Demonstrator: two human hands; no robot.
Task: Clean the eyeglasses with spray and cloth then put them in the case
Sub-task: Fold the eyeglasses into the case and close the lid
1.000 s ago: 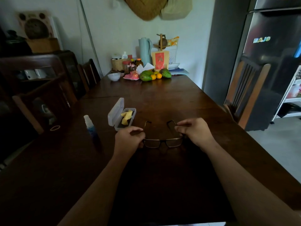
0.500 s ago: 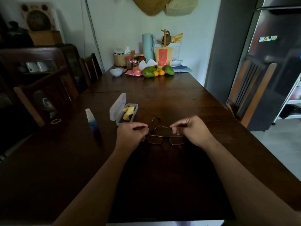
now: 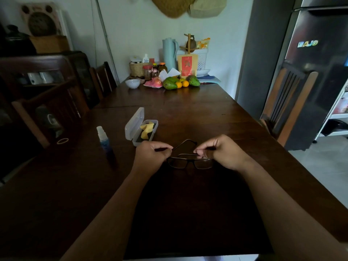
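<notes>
Right, the dark wooden table [image 3: 188, 117] fills the view, and two forearms reach in over it. The left hand [image 3: 150, 157] and right hand [image 3: 223, 153] are close together near the middle. Just beyond the left hand sits the clear case [image 3: 134, 125], lid up. Between the hands are the eyeglasses [image 3: 190, 162], each hand pinching one end of the frame between thumb and fingertips. One temple is folded across behind the lenses and the other angles out half-open. Left of the case the spray bottle [image 3: 103, 137] stands upright, and the yellow cloth [image 3: 146, 129] lies crumpled inside the case. I'd call this the opening step, with cleaning not yet begun. Next, one hand must let go and fetch the bottle while the other steadies the frame, fingers off the lenses. Writing? Coloured letters [image 3: 307, 43] on the fridge door read roughly "BAJO"; the bottle's label is too small to read.
</notes>
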